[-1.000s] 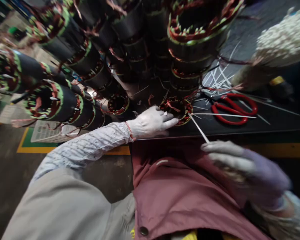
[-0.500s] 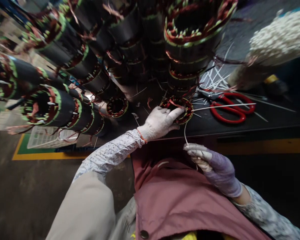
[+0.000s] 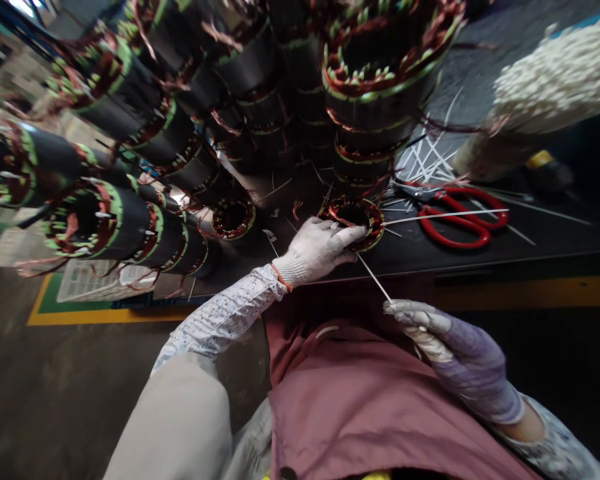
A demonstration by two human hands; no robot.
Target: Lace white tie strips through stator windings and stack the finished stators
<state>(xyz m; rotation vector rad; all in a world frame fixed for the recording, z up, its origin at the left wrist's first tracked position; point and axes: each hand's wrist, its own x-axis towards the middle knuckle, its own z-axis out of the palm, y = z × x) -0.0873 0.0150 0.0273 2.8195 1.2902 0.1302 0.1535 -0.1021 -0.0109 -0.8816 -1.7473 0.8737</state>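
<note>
A motor stator with red-brown copper windings and green slot insulation stands at the table's front edge. My left hand, in a white knit glove, grips its near-left rim, thumb and fingers over the windings. My right hand, in a white and purple glove, pinches the end of a thin white cord. That cord runs straight and taut from the stator's near side down to my right fingertips. Another white strand reaches right from the stator, across red-handled scissors.
Stacked stators rise behind, with more stators leaning on the left. Cut white strands lie near the scissors. A thick bundle of white cords sits at right, and a white basket stands lower left.
My right hand has moved right and slightly down, toward my body, drawing the white cord from a curve into a straight line. My left hand stays on the stator.
</note>
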